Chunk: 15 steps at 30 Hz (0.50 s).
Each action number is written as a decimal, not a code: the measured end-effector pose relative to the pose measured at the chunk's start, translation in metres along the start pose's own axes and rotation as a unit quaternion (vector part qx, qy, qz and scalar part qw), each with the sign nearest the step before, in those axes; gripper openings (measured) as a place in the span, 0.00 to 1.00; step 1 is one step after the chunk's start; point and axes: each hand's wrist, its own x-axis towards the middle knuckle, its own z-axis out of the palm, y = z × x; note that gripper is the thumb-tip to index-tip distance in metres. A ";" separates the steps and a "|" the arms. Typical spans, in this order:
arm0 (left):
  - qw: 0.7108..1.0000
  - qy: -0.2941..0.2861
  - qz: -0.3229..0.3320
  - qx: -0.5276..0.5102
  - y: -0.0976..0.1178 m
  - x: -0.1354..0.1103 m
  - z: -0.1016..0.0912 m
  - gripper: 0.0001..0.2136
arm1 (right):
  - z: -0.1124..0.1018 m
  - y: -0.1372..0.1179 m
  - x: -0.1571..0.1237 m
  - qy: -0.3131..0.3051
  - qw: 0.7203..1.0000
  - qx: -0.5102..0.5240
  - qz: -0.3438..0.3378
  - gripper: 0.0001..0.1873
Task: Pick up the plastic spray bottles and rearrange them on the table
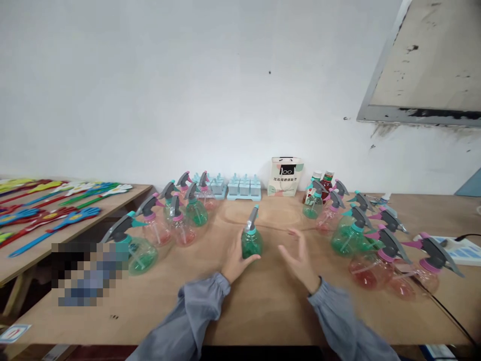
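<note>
A green spray bottle point(252, 244) with a grey and teal trigger head stands upright at the middle of the table. My left hand point(236, 258) is wrapped around its left side, thumb across the front. To the right of the bottle, my right hand point(299, 259) is apart from it, fingers spread and holding nothing. Several pink and green spray bottles stand to the left, among them a green one point(141, 255) nearest me. More stand to the right, including a pink one point(370, 271) and a green one point(345, 239).
Along the wall are pale blue ice-pop moulds point(244, 188), a printed paper bag point(284, 178) and a red-brown bottle point(326, 186). A white power strip point(460, 253) with a black cable lies at right. Colourful hand-shaped sticks point(56, 228) cover a side table. A blurred patch point(88, 276) hides something at left.
</note>
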 end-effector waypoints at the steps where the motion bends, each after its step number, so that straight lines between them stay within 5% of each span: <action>1: 1.000 -0.007 0.002 0.027 0.005 -0.007 0.004 0.48 | 0.023 -0.003 0.005 -0.040 0.999 0.014 0.003 0.36; 4: 0.994 -0.041 0.020 0.099 0.017 -0.025 0.011 0.43 | 0.076 -0.004 0.019 -0.088 0.995 0.046 0.001 0.56; 8: 0.984 -0.009 0.078 0.158 0.022 -0.045 -0.012 0.36 | 0.100 0.000 0.030 -0.122 0.988 0.087 -0.029 0.51; 10: 0.971 0.111 0.113 0.180 0.018 -0.053 -0.052 0.23 | 0.099 0.001 0.031 -0.140 0.984 0.106 -0.039 0.41; 11: 0.946 0.228 0.102 0.208 0.015 -0.057 -0.079 0.18 | 0.097 0.001 0.032 -0.146 0.982 0.112 -0.042 0.37; 13: 0.905 0.353 0.063 0.229 0.003 -0.067 -0.145 0.19 | 0.092 0.002 0.032 -0.150 0.980 0.119 -0.048 0.32; 15: 0.818 0.504 -0.026 0.276 -0.015 -0.081 -0.215 0.22 | 0.088 0.002 0.033 -0.151 0.979 0.125 -0.054 0.30</action>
